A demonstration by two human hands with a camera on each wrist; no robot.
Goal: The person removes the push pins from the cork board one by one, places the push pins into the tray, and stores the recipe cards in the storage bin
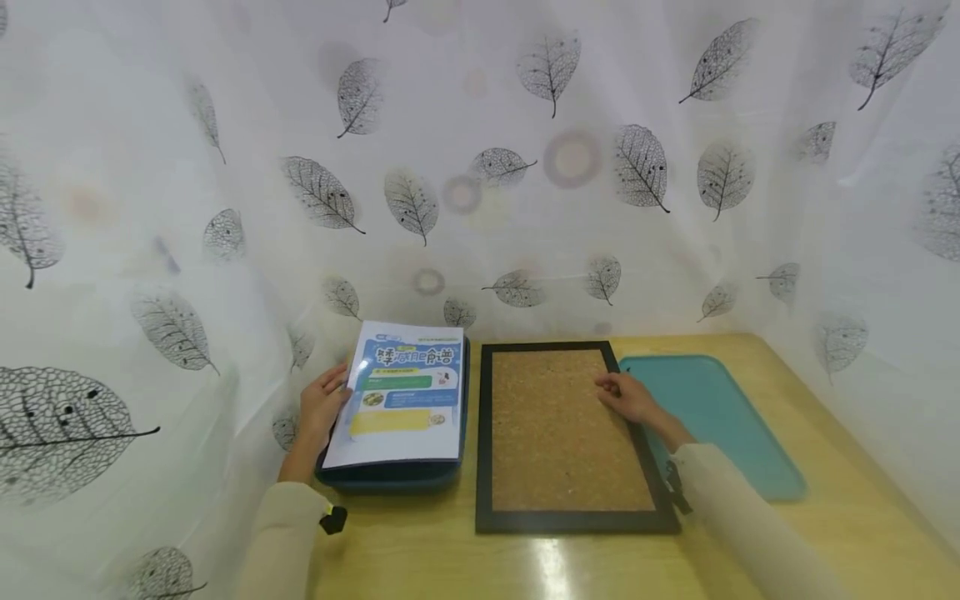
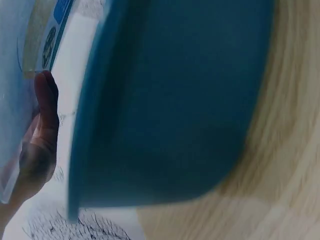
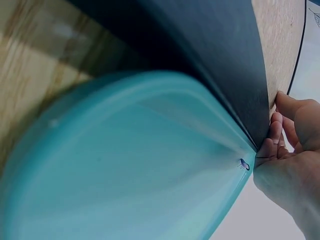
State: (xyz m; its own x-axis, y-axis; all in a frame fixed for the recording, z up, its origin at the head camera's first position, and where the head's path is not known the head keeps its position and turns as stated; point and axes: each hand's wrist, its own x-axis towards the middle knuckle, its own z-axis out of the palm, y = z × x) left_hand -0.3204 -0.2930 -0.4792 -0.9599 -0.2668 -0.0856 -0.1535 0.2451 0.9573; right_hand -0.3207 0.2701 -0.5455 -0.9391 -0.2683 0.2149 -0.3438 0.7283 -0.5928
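Note:
At the left, my left hand grips a white printed sheet by its left edge. The sheet has blue, green and yellow panels and lies tilted over a dark teal tray, covering most of it. In the left wrist view the hand shows partly through the sheet's see-through corner. My right hand rests at the right side of a black-framed cork board, fingers curled in with tips at the cork. I cannot tell if a small thing sits between them.
Right of the board lies a light turquoise tray, its left part beneath the right forearm. A small dark purple item sits in its far corner. Behind and beside the wooden table hangs a white curtain with leaf prints.

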